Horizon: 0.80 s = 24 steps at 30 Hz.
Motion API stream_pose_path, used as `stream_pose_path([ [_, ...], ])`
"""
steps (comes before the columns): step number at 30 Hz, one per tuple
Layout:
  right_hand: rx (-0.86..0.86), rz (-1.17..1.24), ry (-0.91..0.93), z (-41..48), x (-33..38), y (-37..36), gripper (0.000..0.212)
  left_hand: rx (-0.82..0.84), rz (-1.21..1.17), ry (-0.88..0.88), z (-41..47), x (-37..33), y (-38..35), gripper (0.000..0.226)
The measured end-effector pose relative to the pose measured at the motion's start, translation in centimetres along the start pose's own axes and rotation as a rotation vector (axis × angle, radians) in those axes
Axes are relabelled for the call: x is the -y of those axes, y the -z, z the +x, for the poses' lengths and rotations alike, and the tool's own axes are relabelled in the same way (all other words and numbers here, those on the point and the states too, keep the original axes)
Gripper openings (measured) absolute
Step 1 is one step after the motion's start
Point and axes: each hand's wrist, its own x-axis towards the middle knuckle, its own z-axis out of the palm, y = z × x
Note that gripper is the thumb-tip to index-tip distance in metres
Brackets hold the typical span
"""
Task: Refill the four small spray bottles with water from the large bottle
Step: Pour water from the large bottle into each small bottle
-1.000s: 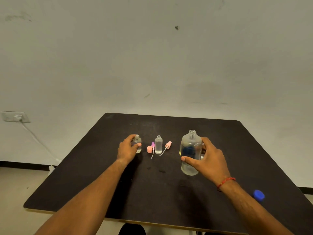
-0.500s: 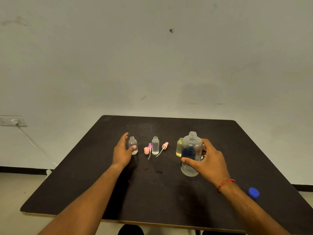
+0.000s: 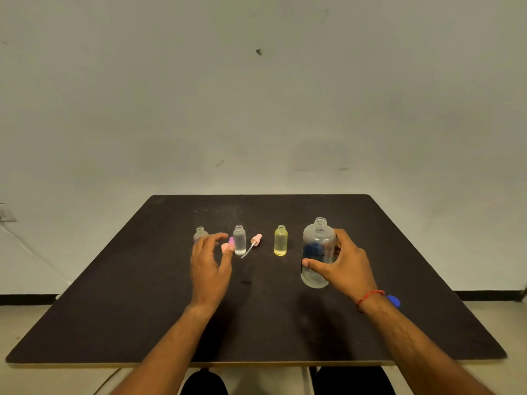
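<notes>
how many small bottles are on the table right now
3. One clear bottle stands partly behind the left hand, a second clear one right of it, a yellow one left of the large bottle. A fourth may be hidden.
</notes>
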Motion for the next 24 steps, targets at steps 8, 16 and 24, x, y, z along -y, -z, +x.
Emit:
stream_pose_path([
  [8, -0.059, -0.024, -0.067, -0.9, -4.0, 3.6, 0.077, 0.201, -0.163, 0.016, -3.0, -3.2, -5.2, 0.020],
  [16, -0.134, -0.028, -0.127, -0.4, -7.1, 6.4, 0.078, 0.341, -0.148, 0.010, -5.0, -5.9, -9.4, 0.018],
  [24, -0.135, -0.017, -0.170, -0.7, -9.6, 6.4, 0.077, 0.411, -0.156, 0.010, -5.9, -8.3, -12.1, 0.020],
])
